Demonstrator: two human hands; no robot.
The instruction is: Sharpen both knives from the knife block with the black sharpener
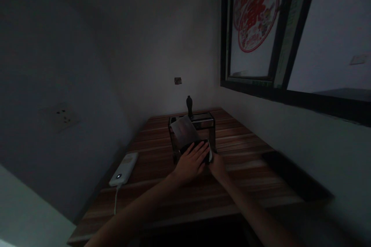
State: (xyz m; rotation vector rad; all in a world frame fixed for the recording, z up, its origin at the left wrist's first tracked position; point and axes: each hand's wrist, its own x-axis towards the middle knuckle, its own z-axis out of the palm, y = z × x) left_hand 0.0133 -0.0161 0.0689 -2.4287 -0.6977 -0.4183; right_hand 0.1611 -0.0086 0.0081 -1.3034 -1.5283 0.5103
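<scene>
A broad flat grey sheet or blade [185, 130] slants up and left from a dark piece [185, 148] at its lower end. My left hand [191, 162] lies over this dark piece with its fingers stretched out side by side. At the right edge, by a pale strip, my right hand [216, 165] is closed on the dark piece; most of its fingers are hidden. Just behind stands a dark-framed rack [204, 120] with a shiny top. An upright black handle [189, 105] rises from it. In this dim light the held thing's kind is unclear.
A white power bank [124, 169] with a white cable [116, 200] lies left on the wood-grain table [240, 154]. At the right edge is a dark flat slab [295, 175]. Walls enclose the left and back; a dark-framed window [252, 81] is on the right.
</scene>
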